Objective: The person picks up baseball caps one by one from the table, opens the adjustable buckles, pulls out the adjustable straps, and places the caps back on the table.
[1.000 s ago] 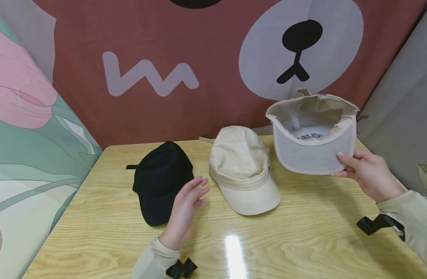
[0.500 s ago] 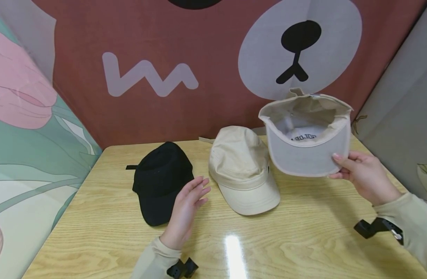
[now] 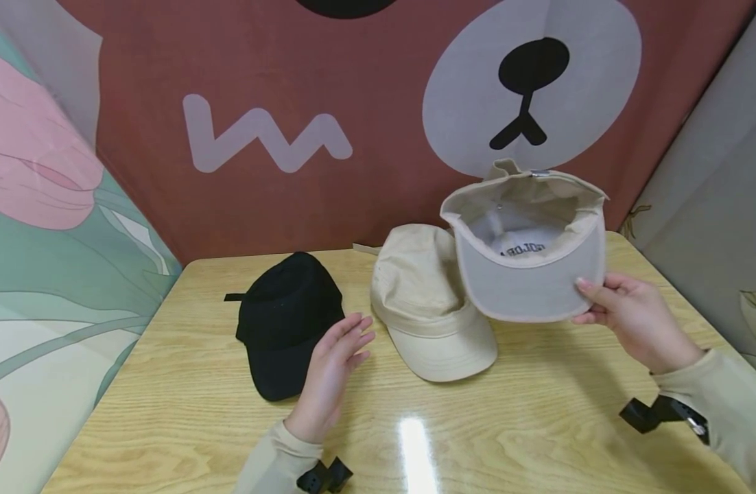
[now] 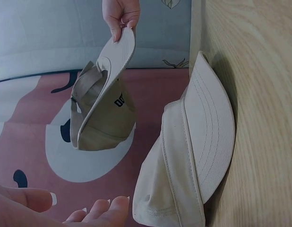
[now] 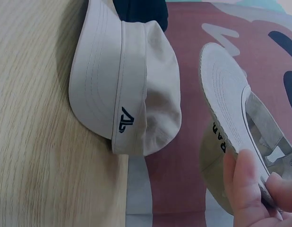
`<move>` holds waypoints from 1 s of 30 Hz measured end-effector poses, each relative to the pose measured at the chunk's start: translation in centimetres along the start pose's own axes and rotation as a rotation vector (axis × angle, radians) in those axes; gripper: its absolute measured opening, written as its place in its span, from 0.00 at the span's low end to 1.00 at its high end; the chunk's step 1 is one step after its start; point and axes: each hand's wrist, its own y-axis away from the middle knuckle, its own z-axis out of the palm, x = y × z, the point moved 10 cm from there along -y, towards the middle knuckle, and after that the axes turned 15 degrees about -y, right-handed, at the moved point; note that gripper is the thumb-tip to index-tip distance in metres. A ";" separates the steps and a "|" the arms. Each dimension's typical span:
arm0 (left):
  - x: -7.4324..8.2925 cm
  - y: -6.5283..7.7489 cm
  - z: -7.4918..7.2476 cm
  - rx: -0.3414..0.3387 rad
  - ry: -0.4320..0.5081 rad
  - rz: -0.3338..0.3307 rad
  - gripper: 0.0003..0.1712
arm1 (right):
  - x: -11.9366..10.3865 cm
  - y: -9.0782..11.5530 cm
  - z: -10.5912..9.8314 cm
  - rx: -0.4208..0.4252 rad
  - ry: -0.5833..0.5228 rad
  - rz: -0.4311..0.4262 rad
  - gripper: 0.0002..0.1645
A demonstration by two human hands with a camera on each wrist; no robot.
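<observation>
Sleeves, pale (image 3: 733,405), two, each with a black wrist mount (image 3: 665,415); nearest to me. Left hand (image 3: 327,370): fingers loosely extended, slightly apart, poised by the black cap's brim. Counter (image 3: 526,418), light wood grain, glossy. Right hand (image 3: 640,319): pinching the lifted cap's brim at its corner, thumb on the underside. Black cap (image 3: 285,309), one: on the counter at left, brim forward, strap end out to the side. Beige cap (image 3: 421,295), one: on the counter at centre, brim forward, dark mark on the band. Lifted cap (image 3: 532,291), beige, dark-lettered: raised above the counter at right, hollow side toward the wearer, brim lowermost, apart from the beige cap. Backdrop (image 3: 261,213), reddish-brown, bear-like muzzle print.
</observation>
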 end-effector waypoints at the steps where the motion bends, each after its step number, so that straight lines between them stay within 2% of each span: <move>1: 0.0 0.0 0.0 -0.001 0.000 0.000 0.25 | 0.0 0.0 0.1 -0.002 0.006 -0.001 0.14; 18: 0.2 0.1 0.4 -0.016 0.002 -0.005 0.25 | 1.2 0.4 2.1 -0.016 0.142 0.024 0.08; 24: 0.1 0.0 0.7 -0.032 0.004 -0.012 0.26 | 1.3 0.6 2.8 -0.026 0.153 0.015 0.08; 30: 0.2 -0.1 0.9 -0.039 0.003 0.009 0.26 | 1.3 0.7 3.5 -0.035 0.164 0.009 0.10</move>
